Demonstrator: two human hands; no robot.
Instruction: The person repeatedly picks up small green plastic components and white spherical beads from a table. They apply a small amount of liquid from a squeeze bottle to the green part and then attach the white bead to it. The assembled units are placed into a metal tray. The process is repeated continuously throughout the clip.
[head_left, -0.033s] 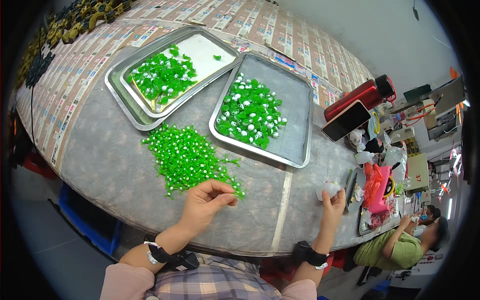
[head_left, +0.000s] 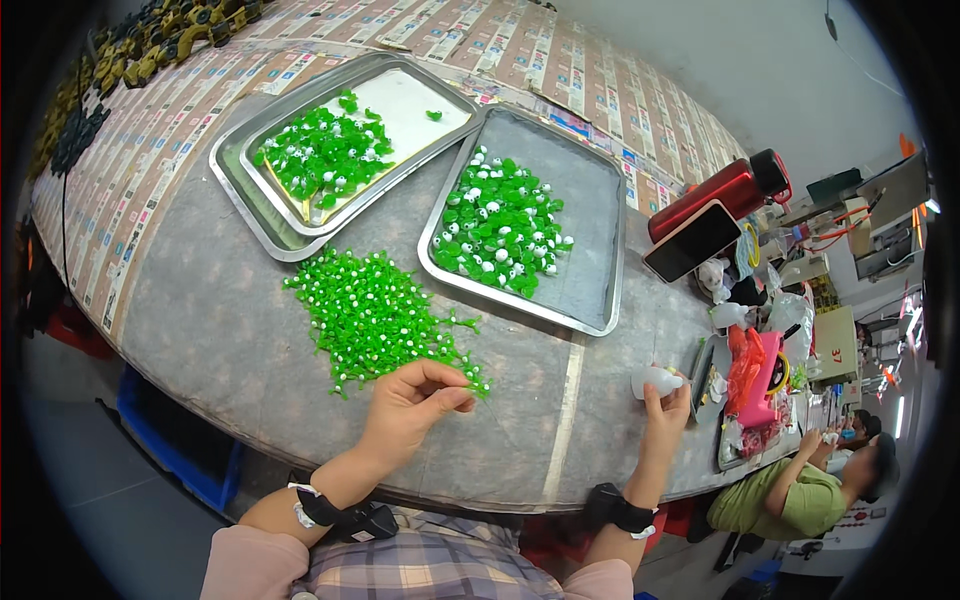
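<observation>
My left hand (head_left: 412,408) is closed in a pinch at the near right edge of a pile of small green pieces with white dots (head_left: 375,315). A tiny green piece (head_left: 480,389) with white dots shows at its fingertips. Farther right, my right hand (head_left: 662,415) is raised above the table and closed around a small translucent white bottle (head_left: 650,379) with a narrow tip. Beyond the pile, a metal tray (head_left: 600,250) contains green pieces and white balls with dark spots (head_left: 500,225). To its left, a second tray (head_left: 232,165) contains similar green and white pieces (head_left: 330,150).
A red flask (head_left: 705,198) and a phone (head_left: 695,240) are at the right. Nearer stands a pink container (head_left: 765,385) with bags around it. A person in a green shirt (head_left: 800,500) sits farther right. Yellow and black parts (head_left: 150,55) lie far left.
</observation>
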